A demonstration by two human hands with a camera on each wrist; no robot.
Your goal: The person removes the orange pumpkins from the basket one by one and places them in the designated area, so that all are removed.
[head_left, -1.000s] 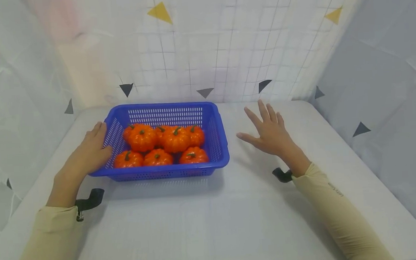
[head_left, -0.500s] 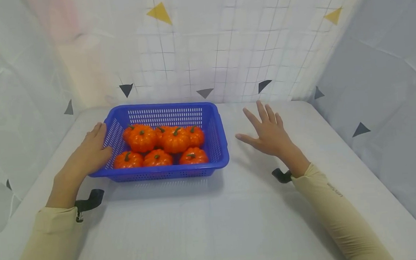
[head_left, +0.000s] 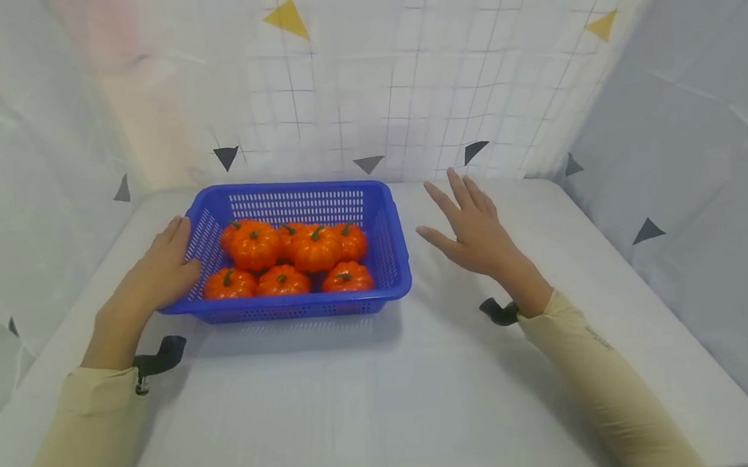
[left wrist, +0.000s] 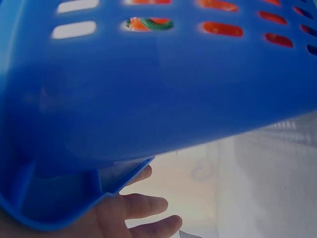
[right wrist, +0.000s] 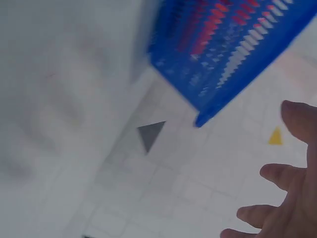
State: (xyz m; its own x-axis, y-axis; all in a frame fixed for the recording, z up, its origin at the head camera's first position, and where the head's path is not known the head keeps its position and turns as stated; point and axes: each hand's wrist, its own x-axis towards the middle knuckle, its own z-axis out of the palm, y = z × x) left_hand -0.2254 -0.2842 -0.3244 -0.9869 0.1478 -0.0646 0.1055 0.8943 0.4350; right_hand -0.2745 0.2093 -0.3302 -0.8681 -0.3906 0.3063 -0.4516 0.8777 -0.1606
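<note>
A blue plastic basket (head_left: pixel 288 308) with slotted walls stands on the table and holds several small orange pumpkins (head_left: pixel 256 250) with green stems. Against the basket's left rim lies my left hand (head_left: pixel 155 272), its fingers extended; in the left wrist view the fingers (left wrist: pixel 148 207) reach out straight past the rim. To the right of the basket, apart from it, my right hand (head_left: pixel 475 234) hovers above the table with spread fingers and holds nothing. The right wrist view shows the fingers (right wrist: pixel 280 176) well away from the basket (right wrist: pixel 218 64).
The basket is on the far left part of the white table (head_left: pixel 373 400). White sheeting (head_left: pixel 466 60) with grid lines and triangles rises behind the table, and more sheeting (head_left: pixel 701 167) hangs at the right. A black wrist mount (head_left: pixel 164 355) sits at each wrist.
My right hand has shifted slightly left and away from me, toward the basket. The left hand, basket and pumpkins stay where they were.
</note>
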